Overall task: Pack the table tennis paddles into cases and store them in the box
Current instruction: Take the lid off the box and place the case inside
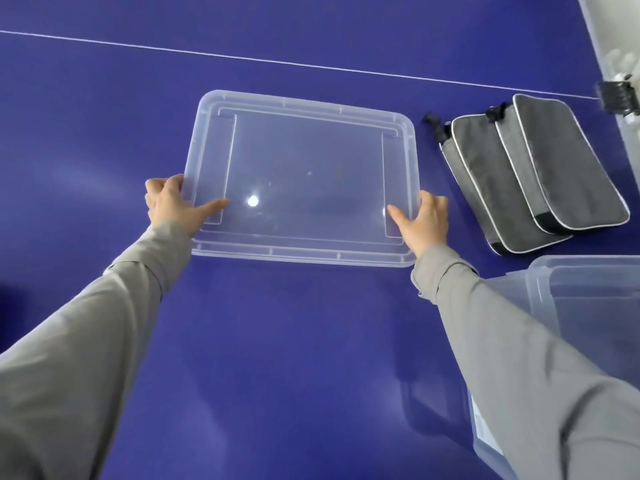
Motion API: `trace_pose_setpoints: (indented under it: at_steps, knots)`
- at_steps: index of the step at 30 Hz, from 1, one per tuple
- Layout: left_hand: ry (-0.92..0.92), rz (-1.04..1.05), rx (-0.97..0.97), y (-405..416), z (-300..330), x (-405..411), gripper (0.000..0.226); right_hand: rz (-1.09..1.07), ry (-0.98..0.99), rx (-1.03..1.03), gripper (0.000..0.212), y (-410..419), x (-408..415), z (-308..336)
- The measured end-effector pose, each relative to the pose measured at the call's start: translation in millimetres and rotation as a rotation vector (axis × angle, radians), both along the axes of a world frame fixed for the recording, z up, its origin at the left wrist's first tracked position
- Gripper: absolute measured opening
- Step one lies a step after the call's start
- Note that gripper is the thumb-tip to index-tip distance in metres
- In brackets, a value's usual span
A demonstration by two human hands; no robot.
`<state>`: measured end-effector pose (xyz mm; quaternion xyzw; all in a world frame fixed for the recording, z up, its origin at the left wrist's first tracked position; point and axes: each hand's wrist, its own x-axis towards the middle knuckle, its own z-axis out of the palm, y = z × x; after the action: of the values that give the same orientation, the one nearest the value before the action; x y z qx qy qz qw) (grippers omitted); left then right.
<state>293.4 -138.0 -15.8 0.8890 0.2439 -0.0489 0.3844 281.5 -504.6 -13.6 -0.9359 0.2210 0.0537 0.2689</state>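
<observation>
A clear plastic lid is being held flat against the blue table by both hands. The left hand is gripping the lid's left short edge, with the fingers curled over the rim and the thumb lying on the top surface; the right hand is gripping the right short edge in the same manner, thumb pointing inward. Whether the lid is being lifted or is resting fully on the table cannot be told. Just beyond and to the right of the right hand, two grey cases are lying overlapped, one partly on the other, with their zips apparently closed. The open box is standing beside the right forearm, partly hidden by the sleeve; its contents cannot be made out. No paddles are being shown loose on the table, so it is being judged that they are either already inside the cases or out of view. The step in hand is being judged as the handling of the lid, clear of the box. For this to be done well, the lid is being best kept level, with equal pressure applied at both short edges, since thin plastic flexes and slips when gripped unevenly. The lid is being best kept apart from the cases, so that they are not being pushed or covered.
</observation>
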Motion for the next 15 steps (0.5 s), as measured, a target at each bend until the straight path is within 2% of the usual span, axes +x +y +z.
trace_pose_setpoints:
  at_steps: [9, 15]
  knots:
    - [-0.003, 0.005, 0.035, -6.6, -9.6, 1.2, 0.079, 0.038, -0.026, -0.082, 0.068, 1.0, 3.3, -4.7]
    - [0.02, -0.01, 0.055, -9.1, -2.2, -8.9, 0.085, 0.095, 0.005, 0.002, 0.071, -1.1, -8.8, 6.7]
